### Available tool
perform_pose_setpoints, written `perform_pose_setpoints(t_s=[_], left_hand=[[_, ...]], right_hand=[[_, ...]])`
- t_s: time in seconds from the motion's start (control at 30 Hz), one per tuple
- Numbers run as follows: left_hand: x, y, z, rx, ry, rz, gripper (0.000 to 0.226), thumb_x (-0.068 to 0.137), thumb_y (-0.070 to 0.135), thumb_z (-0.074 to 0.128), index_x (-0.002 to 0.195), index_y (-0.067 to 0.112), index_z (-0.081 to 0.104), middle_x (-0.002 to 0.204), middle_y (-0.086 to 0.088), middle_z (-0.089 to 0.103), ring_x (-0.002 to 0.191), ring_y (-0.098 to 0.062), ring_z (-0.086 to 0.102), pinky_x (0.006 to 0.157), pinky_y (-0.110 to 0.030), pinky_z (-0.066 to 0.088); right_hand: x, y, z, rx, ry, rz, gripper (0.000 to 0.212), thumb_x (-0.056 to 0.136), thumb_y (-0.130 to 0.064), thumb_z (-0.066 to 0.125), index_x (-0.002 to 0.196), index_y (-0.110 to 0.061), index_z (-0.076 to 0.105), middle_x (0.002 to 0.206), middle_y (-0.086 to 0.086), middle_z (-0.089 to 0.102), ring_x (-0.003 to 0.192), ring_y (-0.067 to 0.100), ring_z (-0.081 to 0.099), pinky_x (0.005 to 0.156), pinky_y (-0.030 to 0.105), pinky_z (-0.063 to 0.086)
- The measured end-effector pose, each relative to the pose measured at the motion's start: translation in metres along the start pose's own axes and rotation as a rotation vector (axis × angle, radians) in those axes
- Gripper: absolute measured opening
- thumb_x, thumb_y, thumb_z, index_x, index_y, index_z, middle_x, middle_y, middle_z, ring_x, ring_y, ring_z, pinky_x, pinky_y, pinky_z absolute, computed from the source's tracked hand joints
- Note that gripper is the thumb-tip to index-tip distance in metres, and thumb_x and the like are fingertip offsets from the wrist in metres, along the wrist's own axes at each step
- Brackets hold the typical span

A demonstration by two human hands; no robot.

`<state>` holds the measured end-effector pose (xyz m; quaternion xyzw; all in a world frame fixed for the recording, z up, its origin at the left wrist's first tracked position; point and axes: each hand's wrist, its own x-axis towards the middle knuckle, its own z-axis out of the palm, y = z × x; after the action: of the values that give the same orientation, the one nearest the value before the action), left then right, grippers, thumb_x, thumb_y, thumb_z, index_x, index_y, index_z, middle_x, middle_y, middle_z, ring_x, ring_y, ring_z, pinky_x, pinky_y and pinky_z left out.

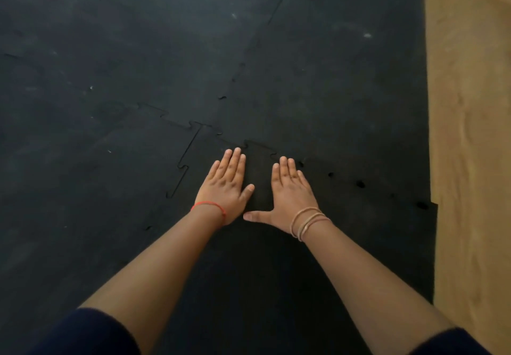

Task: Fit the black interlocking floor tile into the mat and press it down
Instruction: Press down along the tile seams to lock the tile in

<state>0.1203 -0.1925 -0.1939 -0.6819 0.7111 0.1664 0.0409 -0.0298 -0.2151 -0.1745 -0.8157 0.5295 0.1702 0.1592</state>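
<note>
The black interlocking floor tile (359, 244) lies flat in the near right part of the black mat (138, 50). Its toothed far edge and left edge meet the neighbouring tiles, and thin dark gaps show along both seams. My left hand (225, 186) rests palm down on the tile near its far edge, fingers straight and together. My right hand (290, 192) lies flat beside it, thumb spread toward the left. Both hands hold nothing. Small dark notches show along the far seam to the right of my right hand.
Bare wooden floor (470, 133) runs along the right of the mat. The tile's right edge juts slightly past the mat's right edge at a small step (434, 205). Pale specks dot the mat surface.
</note>
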Motion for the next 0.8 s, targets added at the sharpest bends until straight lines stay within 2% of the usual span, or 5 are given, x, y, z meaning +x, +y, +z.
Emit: perform_pose_setpoints(t_s=[0.17, 0.27, 0.4, 0.63, 0.8], left_hand=[[0.001, 0.006, -0.015, -0.028, -0.141, -0.033, 0.067, 0.095, 0.044, 0.018, 0.142, 0.013, -0.019, 0.153, -0.001, -0.026, 0.139, -0.014, -0.025, 0.112, -0.030, -0.015], [0.003, 0.012, -0.019, -0.034, -0.171, -0.058, 0.070, 0.095, 0.045, 0.021, 0.143, 0.011, -0.017, 0.153, -0.004, -0.026, 0.140, -0.016, -0.023, 0.114, -0.032, -0.011], [-0.004, 0.034, -0.007, -0.062, -0.081, 0.063, 0.067, 0.095, 0.046, 0.019, 0.143, 0.013, -0.015, 0.153, -0.002, -0.024, 0.139, -0.013, -0.023, 0.110, -0.028, -0.014], [0.010, 0.044, 0.004, -0.033, -0.015, 0.068, 0.064, 0.095, 0.046, 0.014, 0.141, 0.016, -0.019, 0.146, 0.005, -0.030, 0.131, -0.007, -0.029, 0.106, -0.027, -0.018], [0.009, 0.047, -0.002, -0.022, -0.067, 0.051, 0.065, 0.095, 0.046, 0.014, 0.141, 0.016, -0.021, 0.139, 0.006, -0.036, 0.128, -0.007, -0.033, 0.106, -0.027, -0.019]], right_hand=[[0.000, 0.006, -0.018, 0.009, -0.119, -0.031, 0.118, 0.069, -0.077, 0.045, 0.142, -0.005, -0.013, 0.153, 0.014, -0.019, 0.141, 0.027, -0.016, 0.114, 0.037, -0.003], [-0.011, 0.019, -0.016, 0.088, -0.059, -0.043, 0.106, 0.077, -0.068, 0.046, 0.143, -0.008, -0.012, 0.154, 0.012, -0.019, 0.141, 0.024, -0.016, 0.114, 0.036, -0.003], [-0.031, 0.047, 0.002, 0.036, 0.025, 0.126, 0.127, 0.062, -0.083, 0.043, 0.140, -0.006, -0.020, 0.152, 0.014, -0.025, 0.140, 0.027, -0.021, 0.113, 0.039, -0.006], [-0.017, 0.053, -0.013, -0.035, -0.109, 0.075, 0.134, 0.056, -0.085, 0.049, 0.141, -0.005, -0.018, 0.153, 0.014, -0.021, 0.141, 0.027, -0.016, 0.115, 0.039, -0.003], [-0.017, 0.051, -0.024, -0.050, -0.182, 0.079, 0.132, 0.059, -0.081, 0.052, 0.140, -0.003, -0.018, 0.153, 0.016, -0.021, 0.141, 0.028, -0.016, 0.116, 0.040, -0.002]])
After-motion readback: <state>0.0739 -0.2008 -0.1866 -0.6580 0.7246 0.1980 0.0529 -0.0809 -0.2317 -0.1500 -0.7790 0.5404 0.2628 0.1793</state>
